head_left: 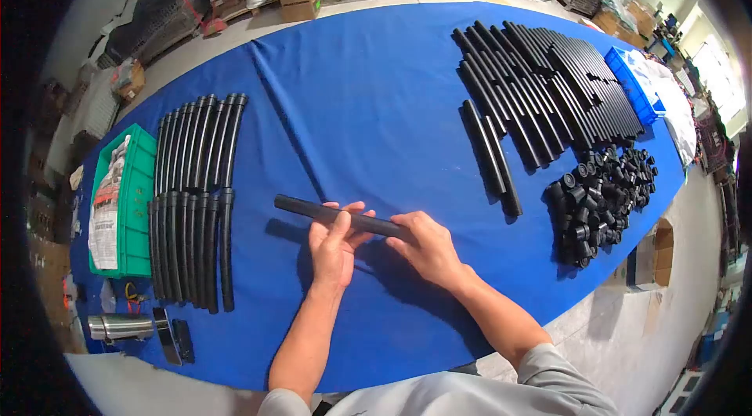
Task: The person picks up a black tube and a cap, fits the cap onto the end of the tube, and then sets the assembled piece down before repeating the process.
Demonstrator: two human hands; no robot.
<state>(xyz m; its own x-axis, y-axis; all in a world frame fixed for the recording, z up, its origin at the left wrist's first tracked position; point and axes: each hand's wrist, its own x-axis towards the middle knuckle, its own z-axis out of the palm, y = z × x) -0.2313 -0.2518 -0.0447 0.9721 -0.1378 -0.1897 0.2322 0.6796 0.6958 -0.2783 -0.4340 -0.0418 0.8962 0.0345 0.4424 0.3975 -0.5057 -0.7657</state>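
A black tube [300, 206] is held level above the blue cloth, its bare left end pointing away to the left. My left hand [333, 251] is closed around the middle of it, thumb on top. At the tube's right end, my right hand [429, 250] wraps its fingers over it; whether a cap sits under them is hidden. To the right lie many loose black tubes [509, 95] in slanting rows, with a pile of small black caps [599, 204] nearer me. On the left, black tubes with wider end caps [200, 142] lie side by side in two rows.
A green crate [139, 220] with newspaper stands at the left edge of the blue cloth-covered table [352, 56]. Near it lie a steel tumbler [121, 327] and a phone-like dark object [167, 336]. A blue basket [633, 87] sits at the far right.
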